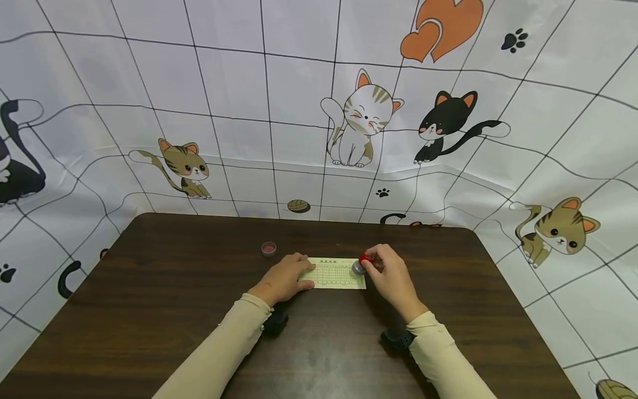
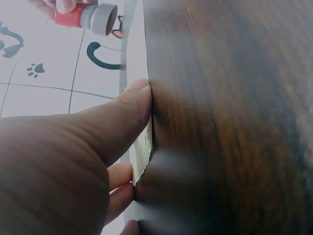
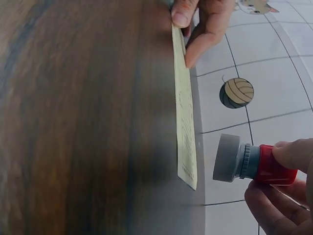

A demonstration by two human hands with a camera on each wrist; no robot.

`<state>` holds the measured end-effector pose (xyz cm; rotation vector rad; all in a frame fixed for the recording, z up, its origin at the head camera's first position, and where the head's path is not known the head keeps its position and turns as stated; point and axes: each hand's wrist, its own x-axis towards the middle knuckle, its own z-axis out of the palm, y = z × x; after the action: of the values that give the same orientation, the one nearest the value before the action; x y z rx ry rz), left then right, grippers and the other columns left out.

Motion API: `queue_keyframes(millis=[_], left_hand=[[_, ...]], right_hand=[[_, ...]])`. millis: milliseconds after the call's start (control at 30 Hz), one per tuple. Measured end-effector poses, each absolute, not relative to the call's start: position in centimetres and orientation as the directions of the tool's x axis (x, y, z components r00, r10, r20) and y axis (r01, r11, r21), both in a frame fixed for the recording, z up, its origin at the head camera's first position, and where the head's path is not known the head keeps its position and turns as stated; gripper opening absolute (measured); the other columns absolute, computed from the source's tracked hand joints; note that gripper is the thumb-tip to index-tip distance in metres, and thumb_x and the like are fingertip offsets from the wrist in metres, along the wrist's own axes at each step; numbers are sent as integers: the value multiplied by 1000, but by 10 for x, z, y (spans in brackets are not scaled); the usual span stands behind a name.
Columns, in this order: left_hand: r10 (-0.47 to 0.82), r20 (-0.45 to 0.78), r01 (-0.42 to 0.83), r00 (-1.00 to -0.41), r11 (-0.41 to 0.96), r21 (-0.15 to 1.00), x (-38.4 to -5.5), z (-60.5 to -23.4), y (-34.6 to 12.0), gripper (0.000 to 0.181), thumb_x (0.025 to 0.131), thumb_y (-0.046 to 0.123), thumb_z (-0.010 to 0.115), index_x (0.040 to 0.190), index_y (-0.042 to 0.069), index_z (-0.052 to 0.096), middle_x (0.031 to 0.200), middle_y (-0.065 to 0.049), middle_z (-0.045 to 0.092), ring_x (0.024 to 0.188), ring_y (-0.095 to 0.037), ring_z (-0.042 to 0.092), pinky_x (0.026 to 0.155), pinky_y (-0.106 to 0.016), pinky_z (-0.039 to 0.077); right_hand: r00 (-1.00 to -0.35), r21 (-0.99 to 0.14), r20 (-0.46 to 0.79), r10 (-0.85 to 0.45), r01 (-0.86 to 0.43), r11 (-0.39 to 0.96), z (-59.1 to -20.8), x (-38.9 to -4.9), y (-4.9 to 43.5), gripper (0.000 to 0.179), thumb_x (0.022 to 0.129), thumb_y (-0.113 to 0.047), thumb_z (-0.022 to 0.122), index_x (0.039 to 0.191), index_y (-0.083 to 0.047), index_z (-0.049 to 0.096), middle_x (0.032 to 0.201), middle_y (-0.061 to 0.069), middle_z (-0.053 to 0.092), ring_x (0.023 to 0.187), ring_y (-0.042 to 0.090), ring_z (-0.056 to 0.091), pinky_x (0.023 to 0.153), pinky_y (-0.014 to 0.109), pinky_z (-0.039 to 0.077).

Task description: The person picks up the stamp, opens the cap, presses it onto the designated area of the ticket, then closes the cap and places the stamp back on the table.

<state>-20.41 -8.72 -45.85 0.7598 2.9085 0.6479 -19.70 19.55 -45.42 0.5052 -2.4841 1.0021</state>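
Observation:
A pale yellow slip of paper printed with a grid lies flat on the brown table. My left hand rests on its left end with thumb and fingers spread and pressing it down. In the left wrist view the thumb touches the slip's near edge. My right hand pinches a red-handled stamp between thumb and fingers. The stamp's round grey end faces down over the right end of the slip, with a gap between them in the right wrist view.
A small round dish or cap with a reddish inside sits behind my left hand. The dark wooden table ends at a white cloth printed with cats and grid lines.

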Motion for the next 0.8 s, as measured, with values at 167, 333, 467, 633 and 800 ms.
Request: queue_keyframes(millis=[167,333,467,633,800], left_hand=[[473,39,444,-880,790,423,-203,-459,-87,46,97,31,74,138,11,66,147,-14,54,140,-35,47,111,-50,45],[474,46,448,-879,791,416,-203,-459,-87,47,97,31,73,139,11,66,149,-16,53,141,-36,46,112,-50,45],[474,43,447,-880,792,417,-203,-458,-87,47,97,31,73,139,12,65,150,-15,52,142,-37,46,112,-50,45],[476,34,448,-879,797,405,-204,-458,-86,49,98,33,73,141,12,63,149,-14,53,141,-36,46,112,-50,44],[485,36,462,-874,804,375,-205,-458,-85,51,97,34,73,141,11,62,146,-14,54,139,-35,48,110,-51,46]], right_hand=[[-846,-513,483,-228,-484,709,-453,-195,188,23,94,-10,78,115,-7,69,109,5,65,95,19,68,81,38,62],[-837,-458,483,-256,-491,741,-452,-196,183,20,94,-12,78,112,-8,72,110,4,67,93,18,67,78,39,61],[-831,-440,491,-262,-496,749,-452,-196,181,18,93,-13,80,109,-9,71,107,4,67,89,18,66,76,38,59],[-839,-443,479,-260,-486,754,-450,-195,180,18,93,-12,79,108,-9,69,104,3,66,88,18,65,75,37,58],[-845,-456,468,-260,-482,748,-449,-195,179,17,93,-12,79,107,-11,68,102,2,65,90,21,66,77,38,59]])
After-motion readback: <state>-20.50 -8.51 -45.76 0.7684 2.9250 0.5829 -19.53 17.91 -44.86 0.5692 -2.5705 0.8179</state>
